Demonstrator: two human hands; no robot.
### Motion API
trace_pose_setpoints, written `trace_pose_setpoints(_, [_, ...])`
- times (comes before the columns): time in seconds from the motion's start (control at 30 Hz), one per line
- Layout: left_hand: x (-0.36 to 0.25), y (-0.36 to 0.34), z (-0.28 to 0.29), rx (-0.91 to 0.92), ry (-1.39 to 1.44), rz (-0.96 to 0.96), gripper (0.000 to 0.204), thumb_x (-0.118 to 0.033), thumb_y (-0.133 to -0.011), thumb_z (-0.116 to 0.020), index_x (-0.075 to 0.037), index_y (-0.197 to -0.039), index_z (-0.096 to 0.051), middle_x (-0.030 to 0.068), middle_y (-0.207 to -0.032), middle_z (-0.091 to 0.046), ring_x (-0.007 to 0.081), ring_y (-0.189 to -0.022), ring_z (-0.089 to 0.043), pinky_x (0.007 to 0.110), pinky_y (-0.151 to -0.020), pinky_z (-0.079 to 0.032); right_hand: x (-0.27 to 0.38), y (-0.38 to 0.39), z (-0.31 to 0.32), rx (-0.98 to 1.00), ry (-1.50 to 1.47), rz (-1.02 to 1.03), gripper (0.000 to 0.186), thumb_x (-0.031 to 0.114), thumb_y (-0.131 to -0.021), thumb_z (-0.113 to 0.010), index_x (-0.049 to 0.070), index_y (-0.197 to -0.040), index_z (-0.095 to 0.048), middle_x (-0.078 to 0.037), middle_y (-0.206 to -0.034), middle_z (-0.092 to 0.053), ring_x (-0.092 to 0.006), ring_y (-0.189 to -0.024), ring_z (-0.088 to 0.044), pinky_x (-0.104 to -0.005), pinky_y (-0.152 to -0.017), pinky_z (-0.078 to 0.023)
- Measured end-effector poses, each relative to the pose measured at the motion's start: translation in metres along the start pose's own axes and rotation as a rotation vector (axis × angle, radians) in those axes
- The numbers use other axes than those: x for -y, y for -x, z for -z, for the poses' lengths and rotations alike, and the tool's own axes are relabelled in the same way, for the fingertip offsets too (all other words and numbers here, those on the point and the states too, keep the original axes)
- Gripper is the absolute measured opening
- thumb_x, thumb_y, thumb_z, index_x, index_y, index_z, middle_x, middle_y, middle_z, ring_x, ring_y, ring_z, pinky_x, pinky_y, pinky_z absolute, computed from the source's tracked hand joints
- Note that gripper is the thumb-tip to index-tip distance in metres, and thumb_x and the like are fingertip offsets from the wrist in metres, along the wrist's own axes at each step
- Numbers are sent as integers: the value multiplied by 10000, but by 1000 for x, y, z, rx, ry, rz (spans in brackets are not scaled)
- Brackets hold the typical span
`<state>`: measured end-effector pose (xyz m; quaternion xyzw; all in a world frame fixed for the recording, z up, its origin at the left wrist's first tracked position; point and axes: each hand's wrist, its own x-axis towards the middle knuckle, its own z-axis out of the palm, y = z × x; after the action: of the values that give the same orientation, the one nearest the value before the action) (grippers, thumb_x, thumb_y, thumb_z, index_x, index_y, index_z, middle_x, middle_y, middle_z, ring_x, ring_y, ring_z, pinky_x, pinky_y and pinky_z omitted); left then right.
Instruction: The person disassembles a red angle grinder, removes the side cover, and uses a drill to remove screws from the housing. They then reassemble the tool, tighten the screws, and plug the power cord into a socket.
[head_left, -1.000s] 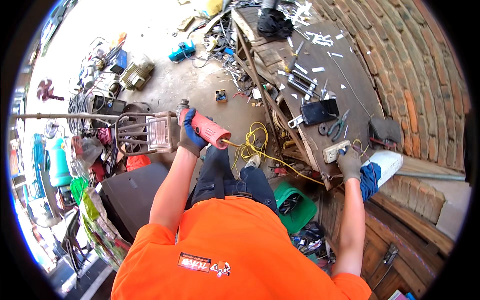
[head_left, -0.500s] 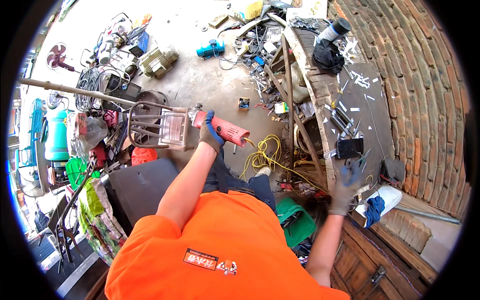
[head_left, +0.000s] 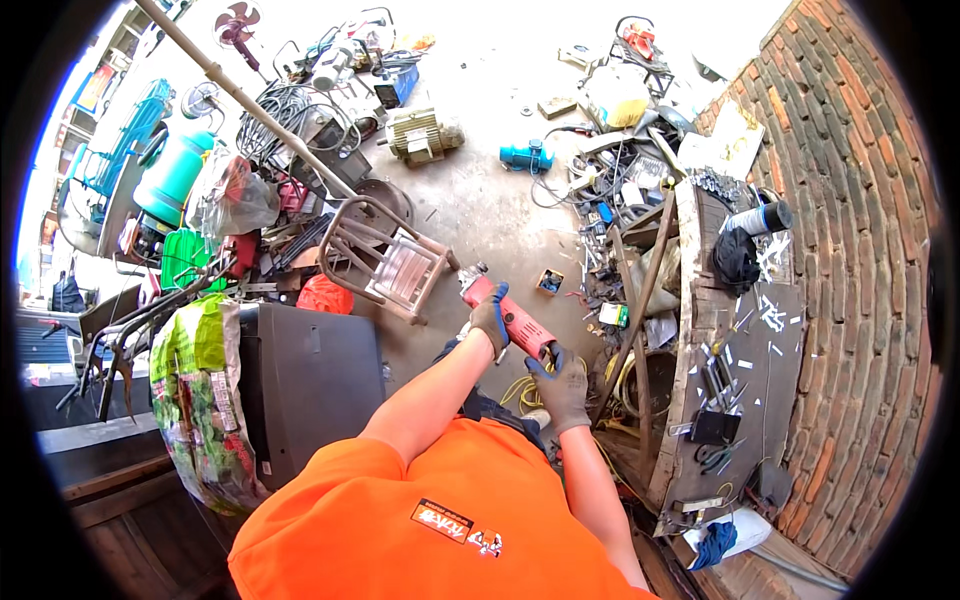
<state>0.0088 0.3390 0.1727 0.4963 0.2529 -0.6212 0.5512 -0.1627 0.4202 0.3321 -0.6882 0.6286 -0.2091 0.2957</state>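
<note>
A red angle grinder [head_left: 524, 330] is held out over the floor in front of me, its metal head pointing away to the upper left. My left hand [head_left: 490, 318], in a grey and blue work glove, wraps round its body just behind the head. At the tail end, where the cord leaves, my gloved right hand [head_left: 562, 388] has its fingers closed on the grinder; its fingertips are partly hidden. A yellow cord [head_left: 518, 393] lies coiled on the floor below, partly covered by my hands. Beyond the grinder's head stands a small wooden-seated chair [head_left: 412, 272].
On the right, a workbench [head_left: 740, 385] bears scattered white scraps and tools beside a brick wall [head_left: 850, 300]. A dark box-shaped case [head_left: 315, 375] stands at my left. Farther off are an electric motor [head_left: 420, 137], a blue pump-like machine [head_left: 526, 157] and a small box [head_left: 549, 281].
My right hand has left the workbench and come to the grinder's tail end. My left hand keeps its hold on the grinder. The whole view has turned, shifting the surroundings.
</note>
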Motion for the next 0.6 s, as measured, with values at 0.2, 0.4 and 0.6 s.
trace_pose_setpoints(0.2, [-3,44,-28,-93,-125,-97,499,-205,-754,-821,-58,-1145,-549,105,-990,-627,260,-780,-624,437,-708,-569,-10,7,-11,14,-15,-104,393,350,-793,-748,58,-1024,-621,-168,-946,-629,-353,-877,-614,-456,-764,-479])
trace_pose_setpoints(0.4, [2,40,-40,-9,-81,-85,388,-166,-783,-799,-68,-1067,-555,103,-893,-622,296,-732,-632,500,-695,-573,-19,6,-20,-67,-61,-156,386,327,-792,-743,43,-1018,-612,-185,-937,-624,-374,-882,-604,-469,-787,-469])
trace_pose_setpoints(0.6, [-2,63,-47,25,-208,-151,411,-199,-747,-825,-34,-1041,-589,79,-893,-609,236,-698,-603,413,-631,-551,-29,18,-9,-60,-108,24,356,247,-785,-736,22,-1025,-599,-202,-933,-621,-388,-890,-598,-475,-794,-463])
